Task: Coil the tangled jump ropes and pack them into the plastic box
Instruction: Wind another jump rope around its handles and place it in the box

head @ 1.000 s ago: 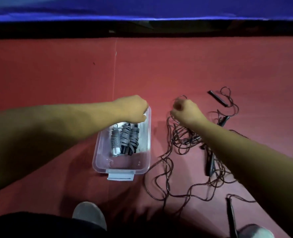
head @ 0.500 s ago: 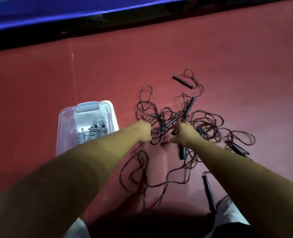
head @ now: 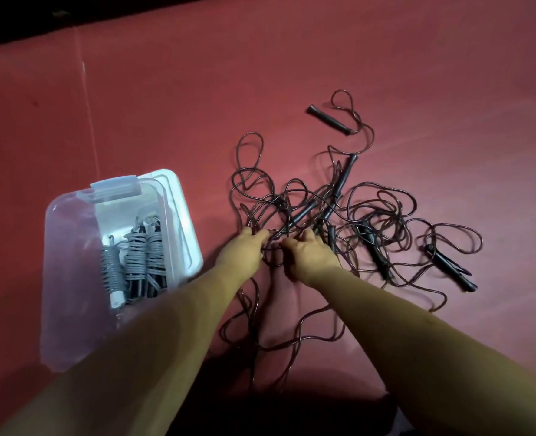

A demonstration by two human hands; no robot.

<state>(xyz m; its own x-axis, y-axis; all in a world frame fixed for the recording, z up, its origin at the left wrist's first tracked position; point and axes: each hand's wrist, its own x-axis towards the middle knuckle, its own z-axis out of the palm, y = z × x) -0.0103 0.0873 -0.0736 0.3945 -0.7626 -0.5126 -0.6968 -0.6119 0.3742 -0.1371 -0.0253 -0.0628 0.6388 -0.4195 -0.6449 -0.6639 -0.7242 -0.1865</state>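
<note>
1. Tangled jump ropes (head: 304,212): thin dark cords with black handles, lying in one loose knot on the red floor mat (head: 166,105), to the right of the plastic box and apart from it.
2. Left hand (head: 244,250): at the near-left edge of the tangle, with its fingers curled onto a cord strand and pinching it.
3. Right hand (head: 310,253): just beside the left hand, with thumb and fingers curled round strands at the same spot. The two hands almost meet.
4. Plastic box (head: 68,278): clear and open, on the mat at left, with a latch (head: 115,187) at its far end. The left forearm crosses above its near corner.
5. Coiled ropes (head: 140,256): three grey-wound bundles side by side inside the box.
6. White lid (head: 186,215): showing along the box's right side. Whether it lies under the box cannot be told.
7. Far handle (head: 329,119): the part of the tangle farthest from the hands, trailing a loop of cord.
8. Right-hand handle (head: 449,272): at the tangle's right edge, well apart from both hands.
</note>
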